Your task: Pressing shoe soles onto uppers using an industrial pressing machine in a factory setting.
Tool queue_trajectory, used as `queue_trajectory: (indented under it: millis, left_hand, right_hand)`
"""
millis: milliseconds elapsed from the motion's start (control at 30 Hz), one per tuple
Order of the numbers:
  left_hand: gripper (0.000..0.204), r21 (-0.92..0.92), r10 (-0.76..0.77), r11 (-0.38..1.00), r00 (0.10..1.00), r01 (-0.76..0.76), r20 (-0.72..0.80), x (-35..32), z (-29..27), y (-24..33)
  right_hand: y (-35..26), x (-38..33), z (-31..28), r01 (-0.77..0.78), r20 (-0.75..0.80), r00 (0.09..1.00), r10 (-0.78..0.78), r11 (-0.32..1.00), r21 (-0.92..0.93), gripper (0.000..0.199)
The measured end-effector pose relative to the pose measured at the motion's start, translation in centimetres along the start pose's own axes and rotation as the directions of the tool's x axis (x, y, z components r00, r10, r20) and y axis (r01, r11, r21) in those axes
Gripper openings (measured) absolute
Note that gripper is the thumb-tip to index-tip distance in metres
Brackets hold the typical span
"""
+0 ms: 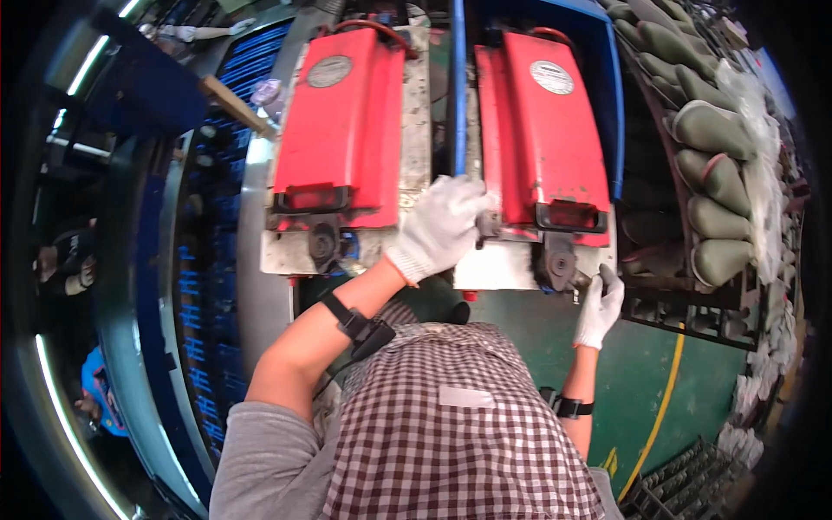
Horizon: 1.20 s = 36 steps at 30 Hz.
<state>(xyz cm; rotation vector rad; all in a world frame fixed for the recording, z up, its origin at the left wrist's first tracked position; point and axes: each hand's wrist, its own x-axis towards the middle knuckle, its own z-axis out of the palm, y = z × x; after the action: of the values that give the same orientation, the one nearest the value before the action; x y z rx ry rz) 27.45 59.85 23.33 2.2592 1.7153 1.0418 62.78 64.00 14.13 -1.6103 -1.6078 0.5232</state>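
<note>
You stand on a green floor [685, 381] before two red moulds [347, 130], each bearing a round label [329, 71]. Your gloved left hand [442, 225] grips a grey handle [487, 227] between them. Your right hand [600, 305] pinches the near-right knob [562, 264].

Green floor [693, 381] with a yellow line [663, 407]; strip lights [65, 425] glow at left.

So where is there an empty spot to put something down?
The green floor between the right hand and the yellow line looks bare. The rack of grey-green shoe forms is packed, and both hands crowd the red machine lids.
</note>
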Motion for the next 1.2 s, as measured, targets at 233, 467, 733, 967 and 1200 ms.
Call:
queue_trajectory:
  millis: [233, 467, 733, 967, 1200]
  left_hand:
    - [0.022, 0.276, -0.384, 0.857, 0.897, 0.435, -0.220, -11.7, -10.7, -7.6]
    - [0.046, 0.537, -0.640, 0.701, 0.746, 0.469, 0.183, -9.9, -11.6, -10.9]
    - [0.041, 0.499, -0.717, 0.675, 0.644, 0.544, 0.267, -9.5, -11.5, -11.6]
    - [0.040, 0.477, -0.742, 0.662, 0.596, 0.578, 0.307, -8.9, -12.0, -11.7]
    - [0.040, 0.460, -0.739, 0.672, 0.571, 0.580, 0.359, -9.0, -12.4, -11.9]
  right_hand:
    - [-2.2, 2.5, 4.5, -0.025, -0.001, 1.000, 0.029, 0.842, -0.538, 0.042]
    - [2.5, 4.9, 4.2, 0.078, 0.241, 0.970, 0.034, 0.895, -0.439, 0.052]
    - [1.5, 5.3, 4.2, -0.098, 0.261, 0.935, 0.241, 0.880, -0.464, 0.062]
    - [1.0, 5.2, 3.9, -0.205, 0.203, 0.922, 0.330, 0.860, -0.467, 0.064]
    - [0.6, 4.9, 4.4, -0.155, 0.164, 0.947, 0.275, 0.841, -0.518, 0.055]
